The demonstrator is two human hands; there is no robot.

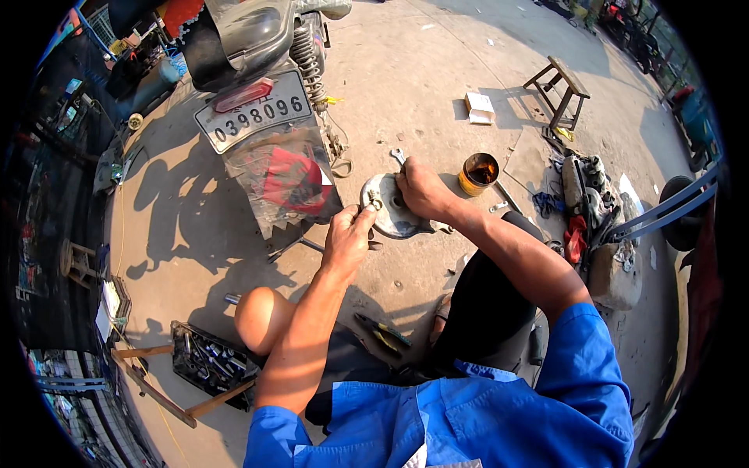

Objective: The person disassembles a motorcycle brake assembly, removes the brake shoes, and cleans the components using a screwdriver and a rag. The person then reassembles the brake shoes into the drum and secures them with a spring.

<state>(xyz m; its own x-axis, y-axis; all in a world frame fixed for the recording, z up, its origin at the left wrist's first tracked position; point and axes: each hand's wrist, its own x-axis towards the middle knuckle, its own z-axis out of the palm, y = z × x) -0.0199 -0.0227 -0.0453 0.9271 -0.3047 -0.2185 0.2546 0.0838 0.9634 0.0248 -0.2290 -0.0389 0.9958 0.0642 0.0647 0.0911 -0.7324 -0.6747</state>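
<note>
A round, dull grey metal plate, apparently a brake drum cover (399, 223), lies low in front of me, between my hands. My left hand (348, 234) is closed on its left edge, thumb and forefinger beside a small ring-like fitting (377, 204). My right hand (424, 189) is curled in a fist over the plate's upper right side. From that fist sticks out the open jaw of a wrench (399, 155); the rest of the wrench is hidden by my fingers. The underside of the plate cannot be seen.
The motorcycle's rear (257, 109) stands ahead on the left. A yellow tin (478, 173) with dark contents is just right of my hand. Pliers (382, 334) lie between my feet, a toolbox of sockets (211, 360) on the left. Farther right are a stool (563, 87) and a white box (480, 108).
</note>
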